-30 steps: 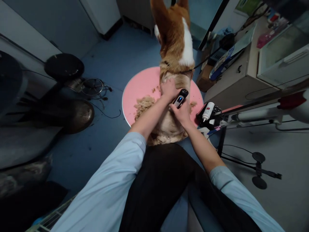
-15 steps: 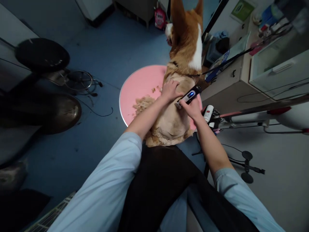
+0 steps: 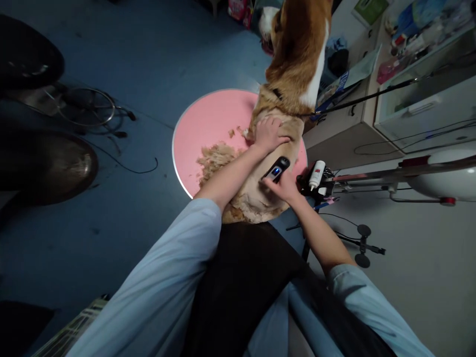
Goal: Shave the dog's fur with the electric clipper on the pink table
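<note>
A tan and white dog (image 3: 293,59) is on a round pink table (image 3: 208,114), its rump towards me and its head turned to the left. Fur on its back is clipped short. My left hand (image 3: 269,134) lies on the dog's upper back with the fingers spread out. In my right hand (image 3: 284,187) is a black and silver hair clipper (image 3: 277,169) with a lit blue display, held low over the back; its blade end is hard to make out. A heap of cut fur (image 3: 215,158) rests on the table beside the dog's left flank.
A dark leash (image 3: 357,100) runs from the dog's neck towards the right. A white bottle (image 3: 317,174) stands in a holder at the table's right edge, near a lamp arm (image 3: 372,181). Cabinets (image 3: 342,134) line the right side; a wheeled stool (image 3: 89,106) is on the left.
The clipper in my right hand has moved back along the dog's back, towards me. My left hand has flattened out on the upper back. The dog's head has tipped, and the view has shifted.
</note>
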### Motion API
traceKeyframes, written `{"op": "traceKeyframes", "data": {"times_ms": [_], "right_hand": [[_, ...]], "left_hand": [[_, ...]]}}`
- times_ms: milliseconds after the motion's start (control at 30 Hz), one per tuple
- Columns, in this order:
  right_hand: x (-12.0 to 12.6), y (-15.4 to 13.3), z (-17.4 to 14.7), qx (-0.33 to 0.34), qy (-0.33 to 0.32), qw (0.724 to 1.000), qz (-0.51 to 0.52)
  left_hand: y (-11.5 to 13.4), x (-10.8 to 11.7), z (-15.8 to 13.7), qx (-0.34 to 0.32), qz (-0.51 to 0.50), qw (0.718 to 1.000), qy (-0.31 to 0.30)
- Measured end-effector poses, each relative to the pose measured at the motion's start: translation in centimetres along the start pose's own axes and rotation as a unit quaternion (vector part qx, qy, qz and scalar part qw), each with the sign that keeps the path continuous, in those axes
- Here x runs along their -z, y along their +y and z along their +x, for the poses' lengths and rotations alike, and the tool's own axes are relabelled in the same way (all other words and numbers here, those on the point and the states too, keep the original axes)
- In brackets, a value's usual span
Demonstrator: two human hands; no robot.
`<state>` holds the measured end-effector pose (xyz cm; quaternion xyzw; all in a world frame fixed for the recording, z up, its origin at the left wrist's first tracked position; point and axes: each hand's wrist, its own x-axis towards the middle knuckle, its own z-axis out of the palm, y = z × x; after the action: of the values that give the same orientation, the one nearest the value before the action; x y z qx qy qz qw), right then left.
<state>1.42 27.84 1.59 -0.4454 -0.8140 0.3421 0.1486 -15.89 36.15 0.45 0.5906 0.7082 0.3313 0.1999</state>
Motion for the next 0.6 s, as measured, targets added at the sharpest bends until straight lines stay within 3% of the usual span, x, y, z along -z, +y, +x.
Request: {"op": "traceKeyframes", "data": {"times_ms": [100, 267, 300, 367, 433, 500, 533, 600], "right_hand": [[-0.4, 0.2, -1.7, 0.006, -0.052, 0.999, -0.013], [1.7, 1.1, 1.1, 0.01, 0.103, 0.995, -0.012], [1.5, 1.2, 1.1, 0.013, 0.092, 0.996, -0.016], [0.0, 1.0, -0.3, 0.02, 0.002, 1.0, -0.019], [-2.0, 0.8, -3.3, 0.029, -0.097, 0.995, -0.013], [-3.6, 0.9, -6.4, 0.037, -0.145, 0.989, 0.006], [-3.9, 1.1, -7.6, 0.036, -0.141, 0.989, 0.021], [-3.6, 1.5, -8.6, 0.015, -0.062, 0.996, 0.058]], "left_hand": [[-0.4, -0.5, 0.3, -0.002, -0.016, 1.0, 0.01], [-0.7, -1.2, 0.5, -0.002, -0.041, 0.998, 0.045], [-0.8, -1.3, 0.4, 0.001, -0.046, 0.998, 0.051], [-1.3, -1.4, 0.2, 0.012, -0.06, 0.996, 0.063], [-2.5, -1.7, -0.4, 0.035, -0.083, 0.993, 0.083], [-4.4, -2.2, -1.3, 0.073, -0.119, 0.985, 0.105], [-5.4, -2.6, -1.9, 0.1, -0.145, 0.978, 0.11], [-7.4, -3.3, -3.3, 0.179, -0.202, 0.96, 0.078]]}}
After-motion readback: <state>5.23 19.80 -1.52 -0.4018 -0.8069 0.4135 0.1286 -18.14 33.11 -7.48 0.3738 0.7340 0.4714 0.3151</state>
